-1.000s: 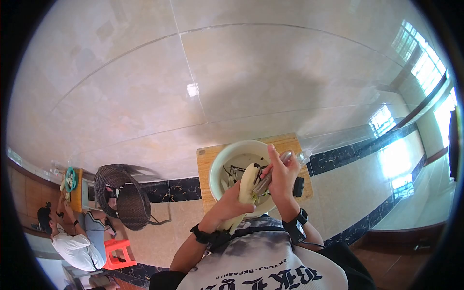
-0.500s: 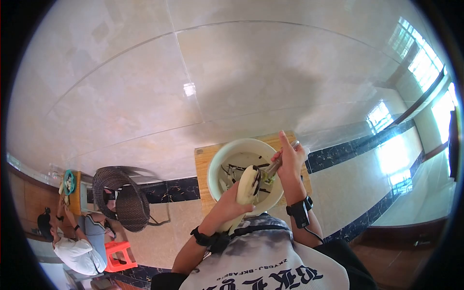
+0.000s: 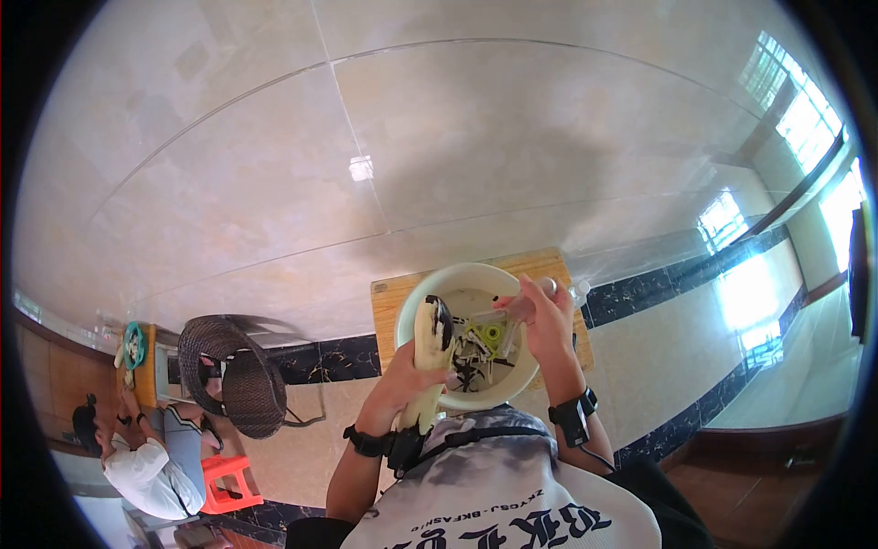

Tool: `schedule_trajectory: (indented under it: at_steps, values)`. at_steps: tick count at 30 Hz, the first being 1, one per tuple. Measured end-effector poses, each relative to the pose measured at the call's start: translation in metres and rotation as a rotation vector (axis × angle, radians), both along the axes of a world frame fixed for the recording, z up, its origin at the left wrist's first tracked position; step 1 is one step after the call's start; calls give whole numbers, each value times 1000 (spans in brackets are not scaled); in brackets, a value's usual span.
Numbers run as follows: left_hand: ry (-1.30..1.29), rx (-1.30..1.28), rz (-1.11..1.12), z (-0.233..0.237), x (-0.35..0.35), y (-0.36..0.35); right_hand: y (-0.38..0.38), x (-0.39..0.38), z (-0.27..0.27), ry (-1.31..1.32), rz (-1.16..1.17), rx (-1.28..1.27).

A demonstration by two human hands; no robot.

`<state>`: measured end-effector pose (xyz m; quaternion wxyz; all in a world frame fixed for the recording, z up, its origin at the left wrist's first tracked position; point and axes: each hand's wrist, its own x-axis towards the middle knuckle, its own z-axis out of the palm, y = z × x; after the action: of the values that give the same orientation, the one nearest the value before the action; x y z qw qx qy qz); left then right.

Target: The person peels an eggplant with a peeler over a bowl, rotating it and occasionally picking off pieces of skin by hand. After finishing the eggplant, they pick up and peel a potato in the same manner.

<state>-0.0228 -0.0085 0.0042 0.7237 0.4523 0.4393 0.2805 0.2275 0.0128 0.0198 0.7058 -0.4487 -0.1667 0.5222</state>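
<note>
My left hand [image 3: 400, 386] is wrapped round a long eggplant [image 3: 425, 343], mostly peeled and pale, with dark skin left near its top and lower end. It is held upright over the left side of a cream basin [image 3: 407, 316]. My right hand [image 3: 549, 322] grips a peeler [image 3: 494, 339] with a green head and a pale handle. The peeler's head is over the basin, apart from the eggplant. Dark and pale strips of peel [image 3: 471, 373] lie in the basin below.
The basin stands on a wooden table [image 3: 391, 291] against a tiled wall. At left are a dark wicker chair [image 3: 254, 393], a red stool [image 3: 230, 485] and another person [image 3: 151, 476] seated by a small table with a teal basket [image 3: 133, 346].
The eggplant has moved left and stands more upright. My right hand has drawn the peeler away from it, and the peeler's green head now shows over the basin.
</note>
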Motion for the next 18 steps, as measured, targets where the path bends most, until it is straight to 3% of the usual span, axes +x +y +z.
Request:
schedule_trajectory:
  at_steps: [6,15,18]
  values:
    - [35,6,-58,-5,9,0,-4,1,2,-25,-26,210]
    - [194,176,-64,-4,24,-1,-6,14,-3,351,276,211]
    - [268,233,-60,-11,23,2,-9,9,8,272,276,174]
